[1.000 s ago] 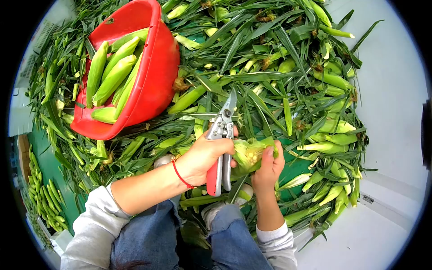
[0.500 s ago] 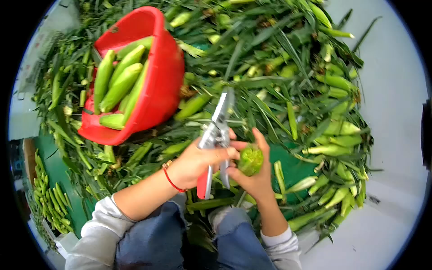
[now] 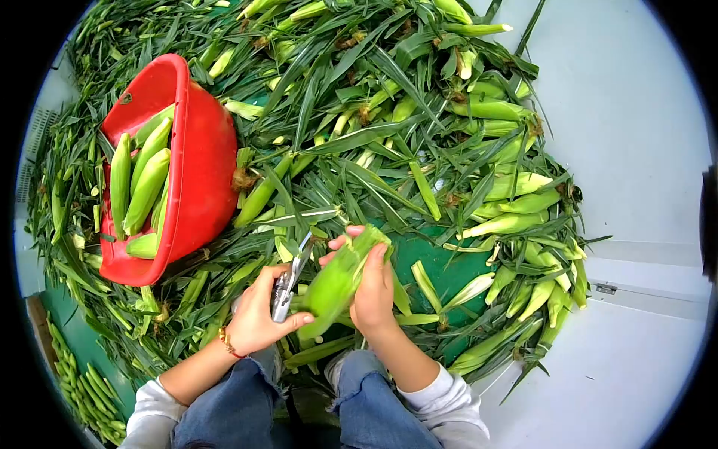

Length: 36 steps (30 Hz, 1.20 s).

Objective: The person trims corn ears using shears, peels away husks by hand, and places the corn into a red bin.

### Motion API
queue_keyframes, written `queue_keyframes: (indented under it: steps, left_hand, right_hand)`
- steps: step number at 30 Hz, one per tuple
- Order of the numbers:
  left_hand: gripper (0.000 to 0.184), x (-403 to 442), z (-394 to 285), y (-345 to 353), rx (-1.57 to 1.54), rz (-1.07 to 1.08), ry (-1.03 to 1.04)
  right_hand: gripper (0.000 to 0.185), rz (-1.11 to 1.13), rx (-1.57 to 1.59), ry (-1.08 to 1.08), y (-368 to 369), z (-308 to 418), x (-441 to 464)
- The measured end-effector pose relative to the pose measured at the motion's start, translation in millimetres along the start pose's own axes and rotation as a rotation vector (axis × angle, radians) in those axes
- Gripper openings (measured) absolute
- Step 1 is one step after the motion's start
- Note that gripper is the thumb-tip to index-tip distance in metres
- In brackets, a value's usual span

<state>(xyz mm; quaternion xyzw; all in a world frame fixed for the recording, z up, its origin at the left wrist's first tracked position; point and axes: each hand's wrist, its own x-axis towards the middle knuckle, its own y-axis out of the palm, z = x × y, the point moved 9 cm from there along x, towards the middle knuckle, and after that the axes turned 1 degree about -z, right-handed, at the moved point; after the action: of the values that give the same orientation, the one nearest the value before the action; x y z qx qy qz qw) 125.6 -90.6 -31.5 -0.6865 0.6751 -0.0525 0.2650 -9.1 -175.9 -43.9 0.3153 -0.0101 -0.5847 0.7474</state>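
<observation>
My left hand (image 3: 253,318), with a red bracelet at the wrist, is closed round a pair of pruning shears (image 3: 283,290). Its thumb reaches toward the lower end of a green ear of corn (image 3: 334,284); I cannot tell whether it touches. That ear, still in its husk, is tilted, its cut upper end pointing away from me. Wrapped about its upper right side is my right hand (image 3: 374,295). To the left, a red plastic basin (image 3: 206,172) lies tipped on its side, with several husked-over ears (image 3: 149,191) inside.
Cut corn leaves and stalks (image 3: 351,135) cover much of the green surface (image 3: 441,262). More ears (image 3: 516,213) are heaped at the right, beside a pale wall (image 3: 628,150). Slim green pods (image 3: 90,396) lie at the lower left. My knees (image 3: 247,396) are below my hands.
The ear has swung from end-on to lengthwise across my view. My left hand with the shears has moved left and down, and the blades point lower. The whole view has shifted.
</observation>
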Motion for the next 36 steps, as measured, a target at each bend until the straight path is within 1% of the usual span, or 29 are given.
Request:
queue_keyframes:
  steps: [1, 4, 5, 6, 8, 9, 10, 12, 13, 14, 15, 16, 18, 19, 20, 21, 22, 23, 24, 26, 28, 29, 30, 31, 32, 33, 34, 35, 36]
  left_hand:
    - [0.073, 3, 0, 5, -0.079, 0.063, -0.073]
    - [0.076, 9, -16, 11, -0.209, 0.076, 0.043]
    - [0.079, 10, -22, 13, -0.016, 0.114, 0.086]
    - [0.078, 9, -13, 14, -0.026, 0.124, -0.034]
    - [0.076, 13, -7, 1, -0.569, 0.037, -0.006]
    - [0.081, 11, -11, -5, -0.791, 0.018, -0.088]
    - [0.084, 9, -14, -14, -0.9, -0.01, -0.107]
    - [0.085, 3, -27, -18, -1.044, 0.144, -0.171]
    - [0.084, -3, -26, -17, -1.113, 0.172, -0.201]
    - [0.084, -9, -23, -15, -1.184, 0.195, -0.231]
    - [0.086, -10, -23, -12, -1.212, 0.273, -0.23]
    - [0.082, -9, -32, -11, -1.172, 0.319, -0.253]
    - [0.076, 8, -51, -2, -0.919, 0.357, -0.188]
    - [0.075, 10, -52, 2, -0.648, 0.419, -0.09]
    - [0.073, 12, -51, 7, -0.375, 0.473, 0.006]
    - [0.076, 11, -52, 6, -0.2, 0.512, 0.006]
    - [0.076, 9, -52, -3, -0.156, 0.488, 0.028]
    - [0.076, 4, -49, -14, -0.112, 0.472, 0.052]
    - [0.077, 1, -48, -25, -0.072, 0.462, 0.075]
    - [0.081, -4, -43, -48, -0.057, 0.444, -0.074]
    - [0.085, -2, -39, -65, -0.071, 0.369, -0.015]
    - [0.085, 0, -39, -74, -0.231, 0.302, -0.07]
    - [0.086, 1, -41, -81, -0.389, 0.236, -0.132]
    - [0.087, 4, -44, -86, -0.474, 0.158, -0.169]
    - [0.088, 10, -47, -84, -0.484, 0.184, -0.196]
    - [0.088, 11, -50, -77, -0.464, 0.268, -0.198]
    - [0.088, 12, -53, -69, -0.439, 0.351, -0.198]
    - [0.088, 15, -67, -61, -0.303, 0.446, -0.031]
    - [0.086, 13, -77, -51, -0.192, 0.554, 0.09]
  right_hand:
    - [0.053, 0.018, -0.076, -0.014, -3, 0, -1]
    - [0.052, 0.0, -0.069, 0.002, -4, 0, -5]
    - [0.052, 0.037, -0.025, 0.028, 6, 2, -6]
    - [0.054, 0.096, -0.087, -0.022, 14, 3, -2]
    - [0.058, 0.233, 0.026, -0.061, 42, 25, -3]
    - [0.052, 0.322, -0.03, -0.187, 49, 38, -4]
    - [0.051, 0.296, -0.028, -0.151, 43, 36, -1]
    - [0.05, 0.272, -0.003, -0.073, 28, 24, 9]
    - [0.047, 0.133, 0.079, 0.024, 3, 2, 17]
    - [0.046, -0.052, 0.062, 0.079, -23, -11, 21]
    - [0.048, -0.186, 0.152, 0.19, -47, -32, 25]
    - [0.056, -0.164, 0.253, 0.297, -48, -41, 24]
    - [0.065, 0.072, 0.552, 0.493, -25, -45, 19]
    - [0.07, 0.279, 0.659, 0.519, -4, -30, 17]
    - [0.071, 0.327, 0.674, 0.433, -6, -21, 26]
    - [0.07, 0.22, 0.712, 0.359, -22, -14, 38]
    - [0.068, 0.108, 0.749, 0.281, -43, -6, 49]
    - [0.064, 0.089, 0.965, 0.209, -71, -2, 58]
    - [0.056, -0.033, 0.955, 0.137, -98, 2, 61]
    - [0.052, -0.283, 0.597, 0.075, -132, 2, 56]
    - [0.046, -0.214, 0.072, 0.114, -111, 2, 58]
    - [0.047, -0.121, -0.229, -0.045, -88, 4, 57]
    - [0.053, 0.084, -0.476, -0.325, -62, -3, 58]
    - [0.061, 0.245, -0.479, -0.39, -19, -8, 53]
    - [0.057, 0.416, -0.775, -0.617, 27, 2, 44]
    - [0.051, 0.539, -0.954, -0.593, 61, -8, 42]
    - [0.039, 0.644, -1.072, -0.653, 91, -24, 39]
    - [0.035, 0.77, -0.982, -0.802, 100, -19, 28]
    - [0.031, 0.896, -0.881, -0.949, 103, -17, 16]
